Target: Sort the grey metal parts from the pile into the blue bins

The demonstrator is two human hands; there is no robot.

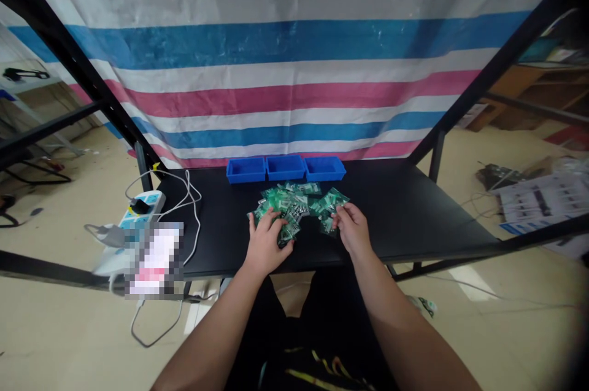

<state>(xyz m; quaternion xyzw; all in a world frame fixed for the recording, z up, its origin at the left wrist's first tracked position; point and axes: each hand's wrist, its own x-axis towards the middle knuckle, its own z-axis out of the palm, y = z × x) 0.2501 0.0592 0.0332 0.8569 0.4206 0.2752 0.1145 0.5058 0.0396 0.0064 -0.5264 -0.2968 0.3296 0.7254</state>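
Observation:
A pile of small clear-and-green plastic packets lies on the black tabletop, with dark and silvery contents that are too small to name. My left hand rests on the near left side of the pile, its fingers spread over the packets. Just right of the pile, my right hand pinches the edge of a green plastic packet between thumb and fingers. Other packets may lie under that one; I cannot tell. Behind the pile, three blue bins stand side by side.
A power strip with plugs and white cables sits at the table's left end, beside a blurred-out phone-like device. A striped sheet hangs behind the table. Black frame posts rise at both sides.

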